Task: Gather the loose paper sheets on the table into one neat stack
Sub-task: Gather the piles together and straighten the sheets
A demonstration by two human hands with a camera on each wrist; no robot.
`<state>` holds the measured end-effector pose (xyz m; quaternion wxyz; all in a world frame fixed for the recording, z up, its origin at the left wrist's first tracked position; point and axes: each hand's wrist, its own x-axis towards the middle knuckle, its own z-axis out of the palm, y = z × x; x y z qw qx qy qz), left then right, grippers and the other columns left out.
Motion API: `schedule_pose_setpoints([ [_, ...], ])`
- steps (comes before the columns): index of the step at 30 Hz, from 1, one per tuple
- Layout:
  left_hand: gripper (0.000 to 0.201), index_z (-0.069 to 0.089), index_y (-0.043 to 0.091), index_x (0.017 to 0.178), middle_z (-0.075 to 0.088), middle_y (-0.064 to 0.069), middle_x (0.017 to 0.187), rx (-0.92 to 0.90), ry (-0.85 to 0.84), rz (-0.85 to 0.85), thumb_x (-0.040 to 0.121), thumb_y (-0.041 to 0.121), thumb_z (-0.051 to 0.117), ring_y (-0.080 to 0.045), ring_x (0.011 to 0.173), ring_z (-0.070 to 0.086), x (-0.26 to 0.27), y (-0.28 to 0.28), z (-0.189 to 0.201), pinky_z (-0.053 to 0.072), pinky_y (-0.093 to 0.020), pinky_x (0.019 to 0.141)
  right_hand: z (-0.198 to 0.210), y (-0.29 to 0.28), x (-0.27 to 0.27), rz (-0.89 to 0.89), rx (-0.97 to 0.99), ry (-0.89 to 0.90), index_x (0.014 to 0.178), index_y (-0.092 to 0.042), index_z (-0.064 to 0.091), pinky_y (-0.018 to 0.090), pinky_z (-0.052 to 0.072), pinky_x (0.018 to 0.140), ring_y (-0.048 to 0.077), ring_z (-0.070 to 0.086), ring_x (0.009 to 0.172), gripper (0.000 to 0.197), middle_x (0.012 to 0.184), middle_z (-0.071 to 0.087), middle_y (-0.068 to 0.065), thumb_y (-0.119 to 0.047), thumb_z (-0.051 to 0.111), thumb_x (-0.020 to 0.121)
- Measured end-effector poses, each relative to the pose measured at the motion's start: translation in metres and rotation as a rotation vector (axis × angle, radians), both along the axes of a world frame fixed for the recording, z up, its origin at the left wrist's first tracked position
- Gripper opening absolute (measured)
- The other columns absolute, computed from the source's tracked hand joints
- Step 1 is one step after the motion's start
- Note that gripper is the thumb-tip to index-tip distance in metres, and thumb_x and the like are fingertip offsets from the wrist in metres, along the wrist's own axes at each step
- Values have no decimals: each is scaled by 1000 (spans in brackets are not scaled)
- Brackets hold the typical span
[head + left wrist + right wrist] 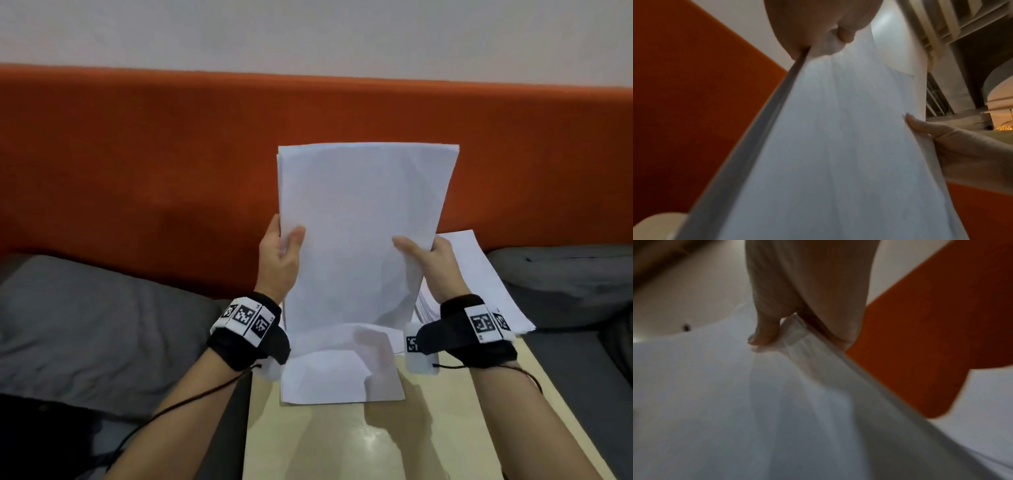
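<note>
Left hand [279,258] grips the left edge of the held stack of sheets [363,233]: the thumb lies across the front face and the fingers are curled behind, out of sight from the head view. The left wrist view confirms the pinch, with the thumb tip pressed onto the front sheet near the edge and the stack's layered side edge running down past the palm. Right hand [433,262] grips the opposite, right edge in the same manner, thumb flat on the front face pointing inward, fingers wrapped behind; the right wrist view shows the thumb tip bearing on the paper and the stack's edge seated between thumb and palm. Both hands are closed on the stack, neither is released. The stack stands upright between the two hands, tilted slightly, its upper part rising in front of the orange backrest [137,154]; top edges are nearly flush, with slight offsets at the upper left corner. Its lower end reaches down to the loose sheets on the table [342,377], which lie flat on the pale wooden table [342,445] directly below the hands, some creased; whether the stack touches them cannot be told. Further sheets at the right [479,274] lie fanned behind the right wrist. Grey cushions [85,325] lie to either side of the table. Both wrists carry black bands with printed markers.
</note>
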<state>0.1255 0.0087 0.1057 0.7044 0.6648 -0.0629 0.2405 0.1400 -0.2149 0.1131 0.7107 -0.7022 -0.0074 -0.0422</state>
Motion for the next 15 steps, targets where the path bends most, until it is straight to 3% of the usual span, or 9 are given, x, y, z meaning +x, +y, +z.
schedule_pose_setpoints([
  [2, 24, 46, 14, 105, 58, 7, 97, -25, -79, 43, 94, -6, 42, 14, 82, 61, -6, 1, 13, 47, -7, 75, 18, 7, -8, -12, 21, -123, 101, -14, 63, 18, 53, 67, 6, 69, 80, 22, 91, 72, -6, -4, 65, 83],
  [6, 16, 48, 25, 95, 58, 7, 90, -26, -132, 72, 93, 9, 47, 8, 76, 60, -14, 11, 10, 47, -11, 71, 14, 14, -21, -54, 13, -167, 106, -16, 55, 20, 53, 67, 2, 66, 78, 25, 94, 67, -4, -4, 63, 85],
  [8, 5, 50, 25, 87, 55, 6, 82, 36, -117, 66, 88, 21, 48, 5, 69, 53, -17, 13, 1, 43, -13, 66, 3, 14, -29, -75, -5, -100, 99, -15, 61, 31, 53, 71, 10, 67, 78, 15, 92, 69, 2, -11, 65, 85],
  [10, 9, 47, 22, 79, 50, 4, 73, 57, -75, 42, 88, 22, 46, 2, 62, 46, -20, 9, -5, 40, -15, 59, -5, 13, -34, -74, -17, -22, 95, -10, 66, 42, 52, 77, 22, 65, 83, 14, 93, 69, 10, -19, 67, 85],
  [12, 16, 44, 21, 74, 46, 0, 69, 77, -68, 54, 89, 22, 43, -5, 61, 42, -23, 6, -4, 38, -18, 56, -4, 13, -39, -66, -32, -11, 91, -9, 66, 39, 52, 74, 24, 64, 82, 14, 90, 69, 9, -21, 68, 84],
  [15, 20, 42, 21, 72, 43, -2, 67, 101, -102, 79, 92, 23, 40, -8, 61, 40, -25, 4, 10, 35, -20, 55, 5, 10, -42, -84, -24, -59, 87, -14, 63, 23, 51, 65, 11, 64, 72, 4, 82, 67, 0, -17, 61, 89],
])
